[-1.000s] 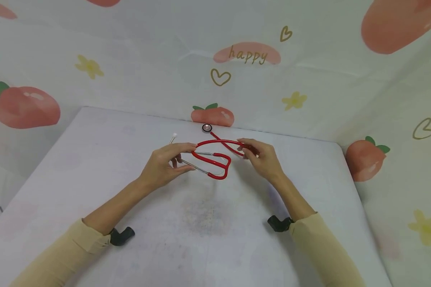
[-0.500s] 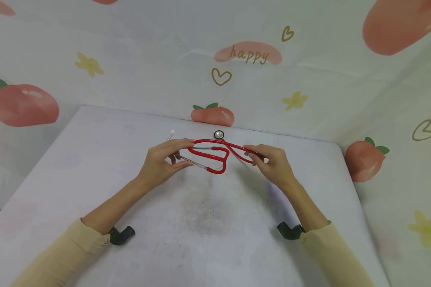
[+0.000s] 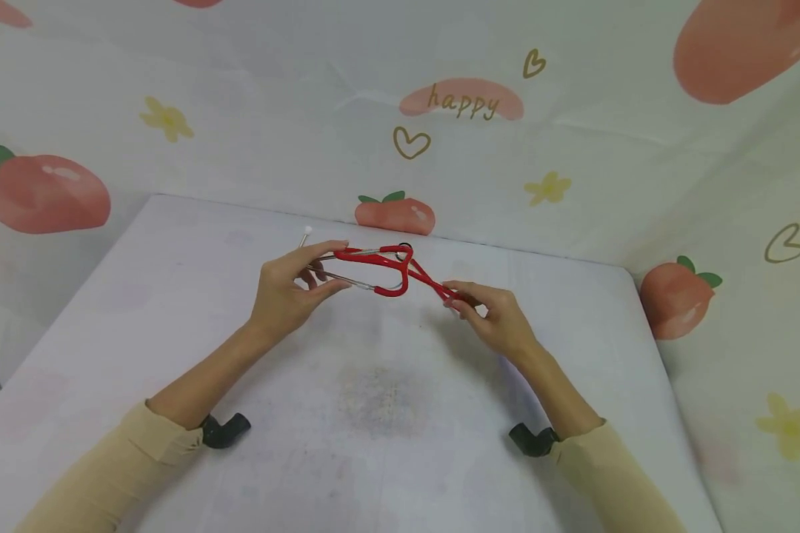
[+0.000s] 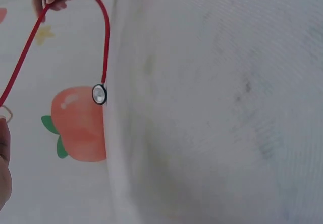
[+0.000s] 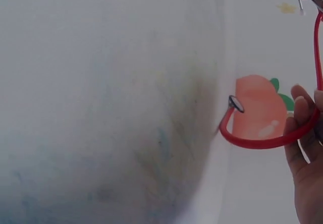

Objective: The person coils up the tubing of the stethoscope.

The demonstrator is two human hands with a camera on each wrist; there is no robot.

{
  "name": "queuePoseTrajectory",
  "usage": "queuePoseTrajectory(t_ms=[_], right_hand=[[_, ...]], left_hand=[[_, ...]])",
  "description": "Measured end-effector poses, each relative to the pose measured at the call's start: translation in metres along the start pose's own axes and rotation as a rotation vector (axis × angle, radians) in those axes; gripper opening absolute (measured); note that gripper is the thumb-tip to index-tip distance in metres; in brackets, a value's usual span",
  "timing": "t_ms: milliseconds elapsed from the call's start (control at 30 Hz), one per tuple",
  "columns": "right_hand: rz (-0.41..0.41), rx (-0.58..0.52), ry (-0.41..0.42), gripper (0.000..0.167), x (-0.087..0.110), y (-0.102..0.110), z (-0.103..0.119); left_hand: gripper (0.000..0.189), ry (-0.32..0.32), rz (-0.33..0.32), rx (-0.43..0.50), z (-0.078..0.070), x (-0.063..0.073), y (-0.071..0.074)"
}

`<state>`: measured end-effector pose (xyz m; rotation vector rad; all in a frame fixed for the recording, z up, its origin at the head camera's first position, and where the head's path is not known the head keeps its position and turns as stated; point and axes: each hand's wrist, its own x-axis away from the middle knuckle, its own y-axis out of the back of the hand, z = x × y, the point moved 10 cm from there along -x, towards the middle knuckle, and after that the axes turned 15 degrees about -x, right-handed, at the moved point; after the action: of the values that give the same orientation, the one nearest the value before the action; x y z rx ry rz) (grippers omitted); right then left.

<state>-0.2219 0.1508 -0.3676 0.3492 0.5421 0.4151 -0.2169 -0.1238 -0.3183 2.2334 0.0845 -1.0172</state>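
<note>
A stethoscope with red tubing (image 3: 406, 275) and thin metal ear tubes hangs above the table between my hands. My left hand (image 3: 285, 290) holds it by the ear-tube end, thumb below and fingers above, and a white eartip (image 3: 308, 231) sticks up beyond the fingers. Lower and to the right, my right hand (image 3: 503, 317) pinches the doubled red tube. The round chest piece (image 4: 99, 94) dangles from the tube's free end. In the head view it is mostly hidden behind the tubing, while the right wrist view shows the chest piece (image 5: 235, 104) nearly edge-on.
A white-covered table (image 3: 373, 459) with grey smudges lies under the hands. Behind and beside it hangs a pale cloth (image 3: 293, 111) printed with peaches, flowers and hearts. A black wrist mount (image 3: 227, 431) sits at each sleeve cuff.
My left hand has risen and shifted left with the ear tubes. My right hand has gone right and down, then slightly back left. The chest piece has swung right and behind the tubing.
</note>
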Motion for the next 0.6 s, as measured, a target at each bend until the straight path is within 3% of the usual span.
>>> queuePoseTrajectory(t_ms=[200, 433, 600], right_hand=[[0.058, 0.01, 0.032, 0.043, 0.004, -0.01, 0.0], [0.15, 0.119, 0.058, 0.041, 0.01, -0.029, 0.003], [0.159, 0.158, 0.072, 0.042, 0.014, -0.034, 0.008]], left_hand=[[0.058, 0.034, -0.029, -0.016, 0.006, -0.003, 0.001], [0.059, 0.051, -0.021, -0.072, 0.011, -0.002, -0.01], [0.059, 0.042, -0.01, -0.128, 0.013, 0.0, -0.017]])
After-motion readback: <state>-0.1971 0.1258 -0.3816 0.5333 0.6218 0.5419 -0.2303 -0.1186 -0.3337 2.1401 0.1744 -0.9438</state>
